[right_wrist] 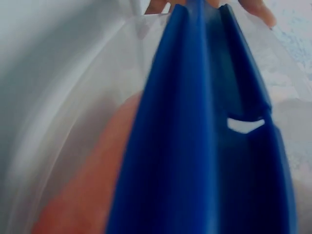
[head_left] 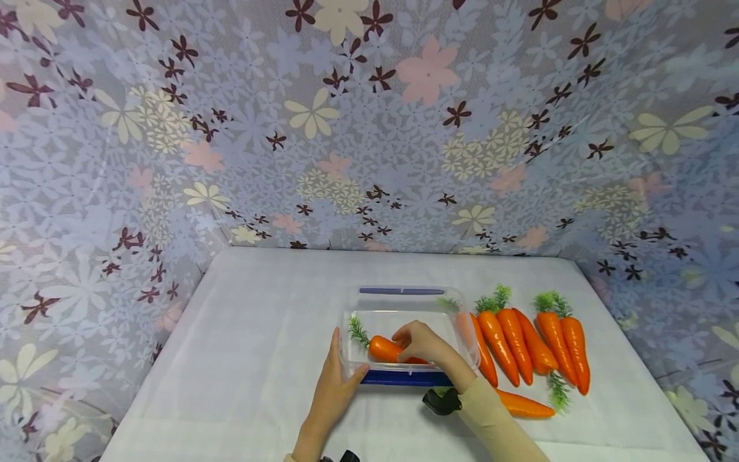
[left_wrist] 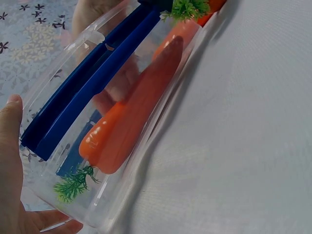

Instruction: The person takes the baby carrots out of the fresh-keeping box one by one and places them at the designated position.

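A clear plastic container [head_left: 407, 303] with blue latches stands in front of me, its front latch [head_left: 398, 378] folded down. My left hand [head_left: 335, 384] grips its near left corner, thumb at the front rim and fingers along the left side. Inside the container, my right hand [head_left: 426, 343] holds an orange carrot [head_left: 383, 348] that lies along the front wall, leafy green top to the left. In the left wrist view the carrot [left_wrist: 129, 119] shows through the wall, right fingers behind it. The blue latch [right_wrist: 185, 126] fills much of the right wrist view.
Several carrots [head_left: 514, 343] lie side by side right of the container, tops mostly away from me. One carrot [head_left: 525, 405] lies crosswise nearer me, by my right sleeve [head_left: 491, 417]. White cloth [head_left: 242, 346] covers the table; floral fabric [head_left: 369, 160] rises behind it.
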Demonstrator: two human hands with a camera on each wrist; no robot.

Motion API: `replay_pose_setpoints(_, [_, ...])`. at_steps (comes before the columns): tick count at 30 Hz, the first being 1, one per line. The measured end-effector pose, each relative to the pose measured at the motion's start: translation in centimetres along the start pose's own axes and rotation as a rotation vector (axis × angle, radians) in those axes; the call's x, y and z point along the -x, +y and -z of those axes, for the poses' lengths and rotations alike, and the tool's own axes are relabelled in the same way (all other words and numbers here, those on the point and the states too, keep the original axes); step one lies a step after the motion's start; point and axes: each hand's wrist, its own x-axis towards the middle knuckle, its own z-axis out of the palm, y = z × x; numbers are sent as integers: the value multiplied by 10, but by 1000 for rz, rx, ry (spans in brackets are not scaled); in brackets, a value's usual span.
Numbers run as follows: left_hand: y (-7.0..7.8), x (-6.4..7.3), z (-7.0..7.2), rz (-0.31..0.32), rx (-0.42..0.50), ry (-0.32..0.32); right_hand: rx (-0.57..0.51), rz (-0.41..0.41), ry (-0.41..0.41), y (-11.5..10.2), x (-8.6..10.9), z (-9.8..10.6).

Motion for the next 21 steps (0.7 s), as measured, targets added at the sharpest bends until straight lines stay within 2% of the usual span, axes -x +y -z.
replay_pose_setpoints(6, [1,0,1,-10,3,-2,37,-46,-16,-4,3,-2])
replay_pose_setpoints(14, [-4,0,0,-18,-10,10,72,29,-29,-5,2,-3])
replay_pose_setpoints(21, [-2,0,-1,-3,-1,3,56,37,54,-5,5,-1])
